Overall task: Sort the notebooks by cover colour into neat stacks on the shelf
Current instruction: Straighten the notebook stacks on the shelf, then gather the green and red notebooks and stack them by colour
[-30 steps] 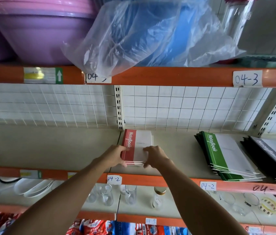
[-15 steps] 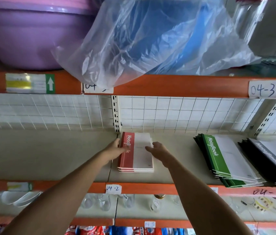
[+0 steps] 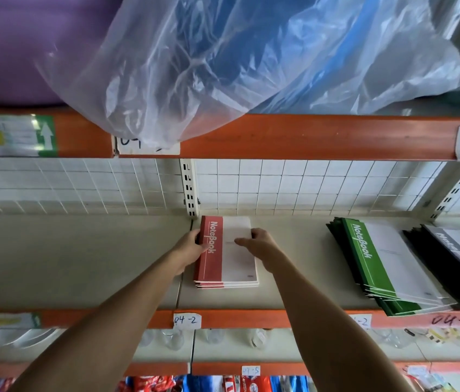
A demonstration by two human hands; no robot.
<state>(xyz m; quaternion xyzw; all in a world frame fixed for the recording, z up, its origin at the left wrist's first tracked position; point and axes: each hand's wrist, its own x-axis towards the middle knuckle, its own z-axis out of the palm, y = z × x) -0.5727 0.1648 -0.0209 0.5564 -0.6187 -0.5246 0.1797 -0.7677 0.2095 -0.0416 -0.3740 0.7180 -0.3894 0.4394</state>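
Note:
A small stack of red-spined notebooks [image 3: 234, 267] lies flat on the beige shelf [image 3: 81, 264], its far end close to the wire grid back. My left hand [image 3: 190, 246] grips the stack's left spine edge near its far end. My right hand [image 3: 257, 241] holds the right edge, thumb lying across the white cover. To the right a fanned stack of green notebooks [image 3: 364, 258] slants toward the shelf front. A black stack [image 3: 454, 258] lies fanned against the green one, at the frame's right edge.
A slotted upright post [image 3: 190, 188] stands just behind the red stack. Overhead, a clear plastic bag with blue contents [image 3: 223, 66] hangs over the orange beam, beside a purple basin [image 3: 25, 46]. Glassware [image 3: 172, 338] fills the shelf below.
Both hands slid the red stack from the shelf's front edge back toward the wire grid. My hands moved from its near end to its far end.

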